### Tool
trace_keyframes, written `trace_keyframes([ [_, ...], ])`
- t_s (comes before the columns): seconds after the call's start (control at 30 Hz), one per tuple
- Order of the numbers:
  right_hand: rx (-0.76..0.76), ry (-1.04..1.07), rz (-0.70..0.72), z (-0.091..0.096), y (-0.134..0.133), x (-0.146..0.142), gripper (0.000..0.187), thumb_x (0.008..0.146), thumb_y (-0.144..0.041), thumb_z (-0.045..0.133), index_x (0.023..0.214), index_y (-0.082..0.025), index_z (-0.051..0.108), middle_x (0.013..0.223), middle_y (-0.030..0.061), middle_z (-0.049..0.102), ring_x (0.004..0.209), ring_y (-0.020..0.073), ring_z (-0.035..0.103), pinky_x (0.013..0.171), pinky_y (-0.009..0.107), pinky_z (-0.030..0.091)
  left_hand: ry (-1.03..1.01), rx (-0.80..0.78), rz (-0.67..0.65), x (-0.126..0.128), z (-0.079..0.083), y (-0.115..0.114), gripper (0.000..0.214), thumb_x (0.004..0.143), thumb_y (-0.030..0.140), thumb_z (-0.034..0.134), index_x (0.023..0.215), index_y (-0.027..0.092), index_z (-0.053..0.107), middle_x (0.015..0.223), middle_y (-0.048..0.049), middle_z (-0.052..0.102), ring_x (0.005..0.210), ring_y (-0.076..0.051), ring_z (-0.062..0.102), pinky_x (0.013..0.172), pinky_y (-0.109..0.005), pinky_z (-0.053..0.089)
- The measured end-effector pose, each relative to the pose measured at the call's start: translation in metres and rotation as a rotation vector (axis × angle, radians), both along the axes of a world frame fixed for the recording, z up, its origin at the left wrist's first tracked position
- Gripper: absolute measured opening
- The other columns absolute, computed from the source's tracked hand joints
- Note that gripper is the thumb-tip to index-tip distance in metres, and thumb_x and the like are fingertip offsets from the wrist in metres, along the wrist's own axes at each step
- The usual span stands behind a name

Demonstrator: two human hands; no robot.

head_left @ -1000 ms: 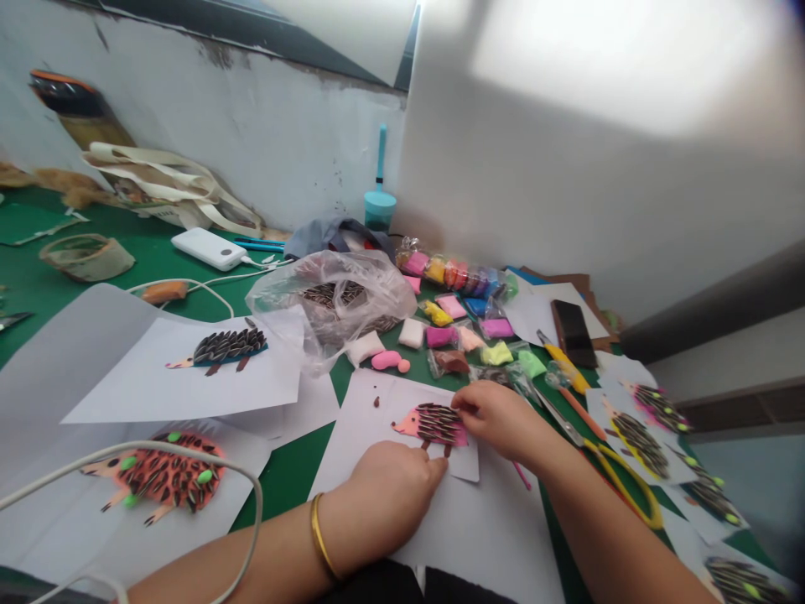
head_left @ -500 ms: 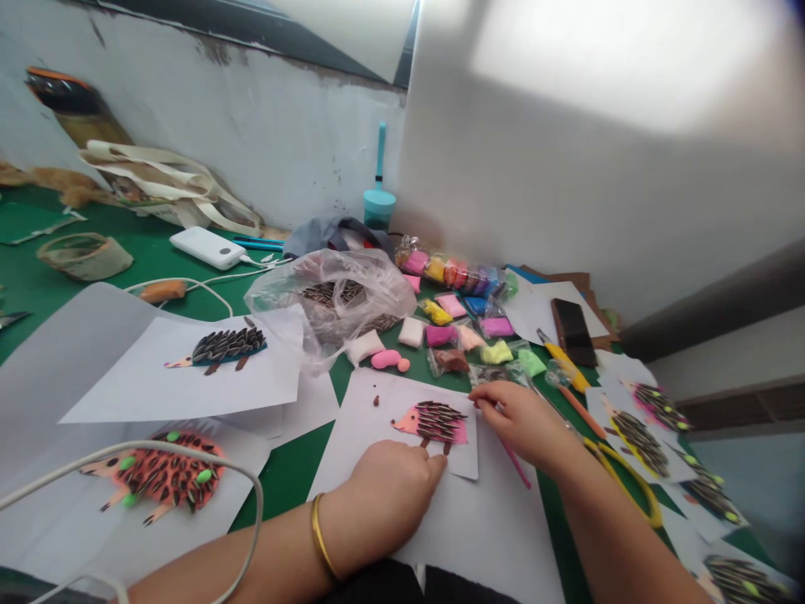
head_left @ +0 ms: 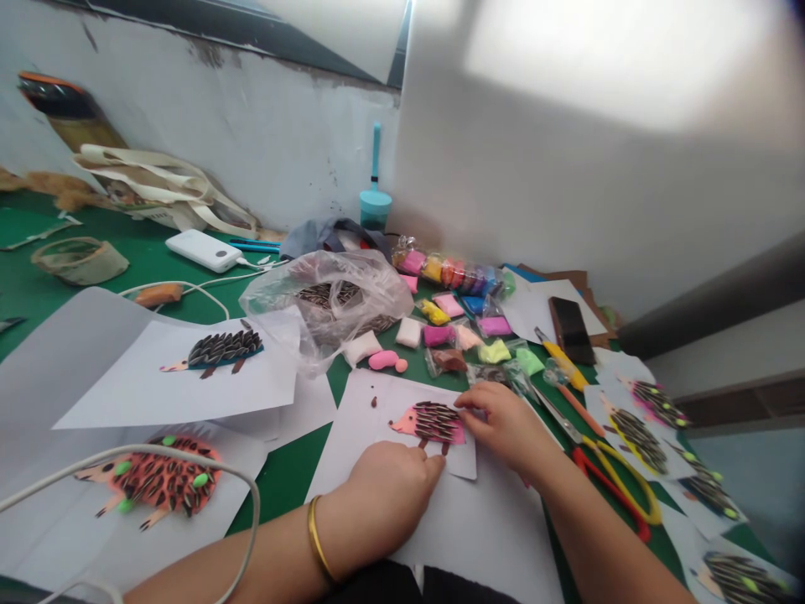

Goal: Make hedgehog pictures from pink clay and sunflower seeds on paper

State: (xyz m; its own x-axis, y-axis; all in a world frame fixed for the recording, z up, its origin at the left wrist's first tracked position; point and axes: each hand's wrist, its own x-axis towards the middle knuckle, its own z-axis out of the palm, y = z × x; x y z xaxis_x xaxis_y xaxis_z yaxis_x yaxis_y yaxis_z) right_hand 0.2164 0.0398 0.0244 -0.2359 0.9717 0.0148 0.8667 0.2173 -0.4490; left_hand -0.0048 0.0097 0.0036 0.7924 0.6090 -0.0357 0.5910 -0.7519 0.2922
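Observation:
A pink clay hedgehog [head_left: 433, 422], its back covered with striped sunflower seeds, lies on a small white card [head_left: 466, 460] over a larger white sheet [head_left: 496, 537]. My left hand [head_left: 393, 491], with a gold bangle at its wrist, rests on the card below the hedgehog. Its fingers are curled, the tips beside the brown legs. My right hand [head_left: 503, 424] has its thumb and forefinger pinched together at the upper right edge of the seed-covered back. Whatever the pinch holds is too small or hidden to make out. Tiny brown clay bits [head_left: 374, 401] lie left of the card.
A plastic bag of sunflower seeds [head_left: 333, 298] and several clay packets [head_left: 438, 335] stand behind the sheet. Scissors [head_left: 604, 461], a yellow cutter [head_left: 566, 362] and a phone [head_left: 571, 330] lie to the right. Finished hedgehogs [head_left: 638, 440] flank both sides; a white cable [head_left: 255, 503] crosses the left.
My right hand has moved left, from the card's right edge to the hedgehog's back. The scissors' red handle now shows beside my right forearm. My left hand stays in place.

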Motion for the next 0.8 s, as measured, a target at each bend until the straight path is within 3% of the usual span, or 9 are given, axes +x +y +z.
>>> trace_keyframes([
  [0.2,-0.02,0.014,0.055,-0.0013,0.0023,-0.0023,0.021,0.084,-0.015,0.057,0.094,-0.023,0.073,0.094,0.0029,0.073,0.092,0.0196,0.063,0.087,0.034,0.046,0.01,-0.006,-0.003,-0.0003,-0.0012,-0.0009,0.025,0.082,0.01,0.05,0.103,0.02,0.06,0.077,-0.0045,0.067,0.064,-0.023,0.064,0.056,-0.031,0.048],
  [0.8,-0.041,-0.032,0.007,0.0015,0.0007,-0.0063,0.022,0.079,-0.012,0.053,0.085,-0.022,0.072,0.089,0.0035,0.071,0.09,0.0203,0.062,0.085,0.033,0.046,-0.018,-0.013,0.0,-0.0001,-0.0031,-0.001,0.022,0.084,0.011,0.048,0.102,0.018,0.06,0.076,-0.0052,0.066,0.065,-0.023,0.064,0.06,-0.031,0.049],
])
